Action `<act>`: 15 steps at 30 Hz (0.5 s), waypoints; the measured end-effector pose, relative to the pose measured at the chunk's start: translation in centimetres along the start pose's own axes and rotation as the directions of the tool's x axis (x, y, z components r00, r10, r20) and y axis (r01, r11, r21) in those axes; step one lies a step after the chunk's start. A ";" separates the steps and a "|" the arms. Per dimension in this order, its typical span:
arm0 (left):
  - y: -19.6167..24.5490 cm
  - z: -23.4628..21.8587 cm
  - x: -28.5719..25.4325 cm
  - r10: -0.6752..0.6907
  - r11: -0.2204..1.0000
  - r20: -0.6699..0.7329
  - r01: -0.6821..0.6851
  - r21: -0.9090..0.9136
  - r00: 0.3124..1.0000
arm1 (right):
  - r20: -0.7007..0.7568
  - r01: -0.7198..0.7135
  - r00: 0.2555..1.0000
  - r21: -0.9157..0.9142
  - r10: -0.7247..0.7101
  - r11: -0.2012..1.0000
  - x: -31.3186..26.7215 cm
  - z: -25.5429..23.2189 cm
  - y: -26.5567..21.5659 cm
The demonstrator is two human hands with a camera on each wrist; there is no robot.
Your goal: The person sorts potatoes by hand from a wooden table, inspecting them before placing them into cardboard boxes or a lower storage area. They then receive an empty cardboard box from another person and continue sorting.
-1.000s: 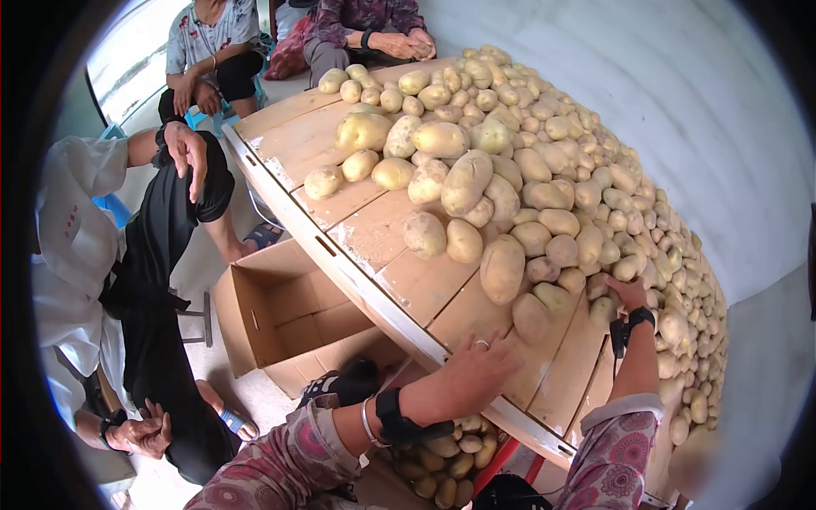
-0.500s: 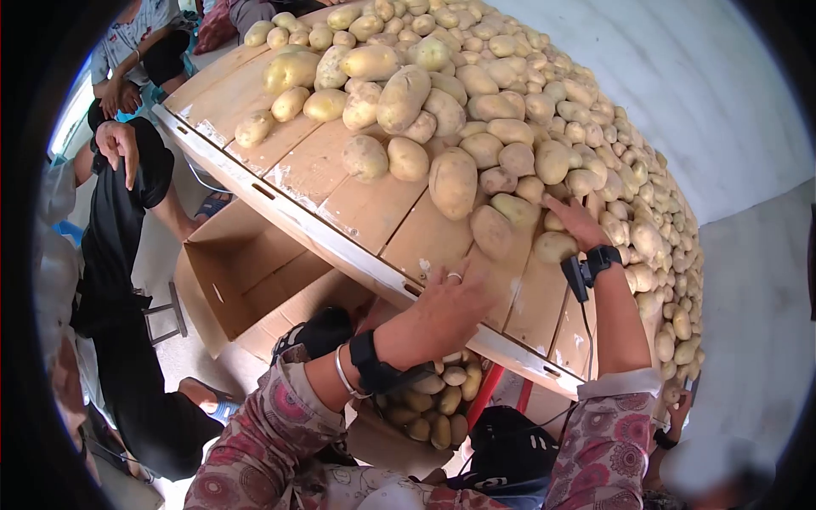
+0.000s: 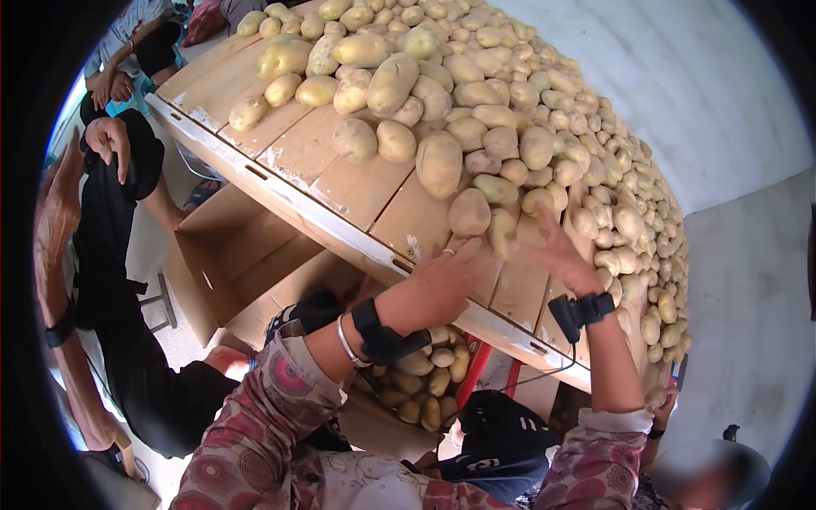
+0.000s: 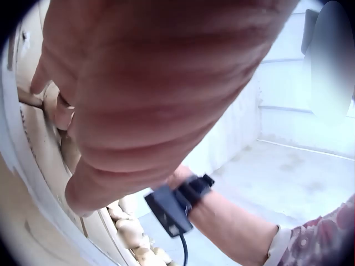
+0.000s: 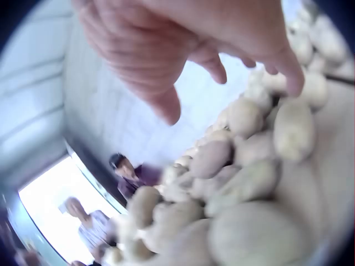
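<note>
- Nearest the camera, a patterned sleeve (image 3: 280, 425) is seen on each forearm, with a black wrist camera (image 3: 387, 336) strapped on.
- Below the counter (image 3: 357, 183) edge, a container of potatoes (image 3: 425, 382) is seen, partly hidden by the left forearm; its own material cannot be told.
- The left hand (image 3: 442, 285) is laid at the counter's front edge, fingers (image 3: 467, 253) fairly straight and touching the near potato (image 3: 469, 212); nothing is seen to be grasped.
- The right hand (image 3: 557, 251) is motion-blurred just beside a long potato (image 3: 501, 231); in the wrist view its fingers (image 5: 166, 102) are spread and released, above the heap and holding nothing.
- Step judged in hand: potatoes at the heap's near fringe are being drawn toward the counter edge, above the container.
- The next move is judged to call for a potato to be cupped or swept over the edge, with care that neighbours are not set rolling.
- To the left, an open cardboard box (image 3: 246, 263) is seen on the floor.
- Farther off, the potato heap (image 3: 544, 127) covers the planks up to the pale wall (image 3: 722, 93).
- Seated persons are noted at the far left.
</note>
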State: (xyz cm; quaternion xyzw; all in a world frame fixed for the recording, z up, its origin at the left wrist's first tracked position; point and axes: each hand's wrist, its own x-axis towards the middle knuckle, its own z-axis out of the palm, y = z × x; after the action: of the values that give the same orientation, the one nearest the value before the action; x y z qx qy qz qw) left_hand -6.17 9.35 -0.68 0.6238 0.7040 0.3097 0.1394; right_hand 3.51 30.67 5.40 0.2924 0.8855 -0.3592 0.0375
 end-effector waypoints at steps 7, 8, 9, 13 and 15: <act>0.2 -1.7 0.1 -0.063 0.998 0.093 0.061 0.023 0.994 | -0.028 0.196 0.980 -0.056 -0.197 0.979 3.5 4.1 -0.5; 0.0 -1.8 0.2 -0.073 0.997 0.102 0.074 -0.010 0.992 | -0.012 0.201 0.979 -0.084 -0.202 0.976 4.5 3.7 -0.7; -0.2 -1.7 0.2 -0.084 0.996 0.097 0.085 -0.006 0.992 | -0.004 0.210 0.977 -0.082 -0.211 0.974 5.2 3.6 -0.8; -0.1 -0.8 -0.2 -0.077 0.994 0.006 0.076 0.081 0.997 | 0.069 0.207 0.978 -0.178 -0.198 0.962 5.4 3.5 -1.5; 0.5 -1.2 -0.7 -0.094 0.987 -0.023 0.096 0.125 0.995 | 0.016 0.251 0.968 -0.155 -0.252 0.955 5.0 4.4 -1.6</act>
State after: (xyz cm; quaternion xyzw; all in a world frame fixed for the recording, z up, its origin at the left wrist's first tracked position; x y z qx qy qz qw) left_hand -6.35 8.40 0.42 0.5943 0.7522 0.2629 0.1084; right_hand -2.09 29.34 1.76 0.1743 0.9409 -0.2901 0.0126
